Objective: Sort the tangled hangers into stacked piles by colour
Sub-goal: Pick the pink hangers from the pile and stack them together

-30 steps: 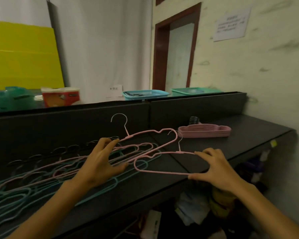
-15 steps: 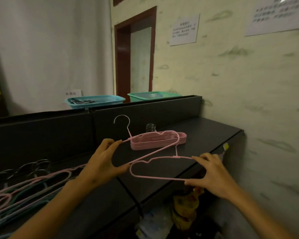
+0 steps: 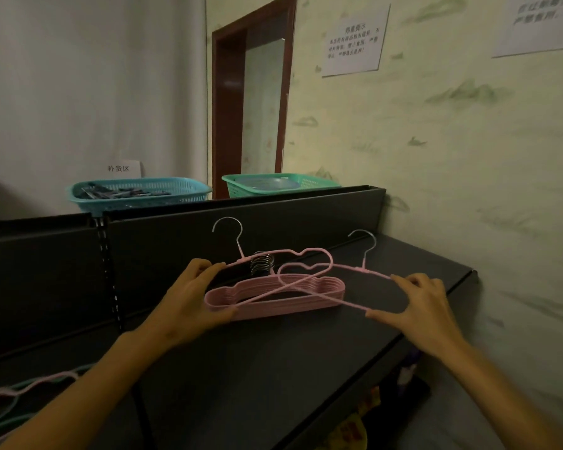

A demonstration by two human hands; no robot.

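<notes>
2 hands work over a dark shelf [image 3: 273,378] set against a pale green wall, its raised back panel [image 3: 176,241] behind the fingers. Beyond that panel sit 2 baskets: a blue basket [image 3: 137,193] and a green basket [image 3: 280,184]. 2 paper notices [image 3: 353,40] hang on the wall. The left hand [image 3: 189,300] pinches 1 pink hanger [image 3: 283,254] at its end; the right hand [image 3: 420,306] pinches another pink hanger [image 3: 345,267], thumb under its lower bar. Both cross above 1 pink pile [image 3: 273,300] lying between the fingertips. More tangled hangers [image 3: 10,404] lie well left of the left wrist.
</notes>
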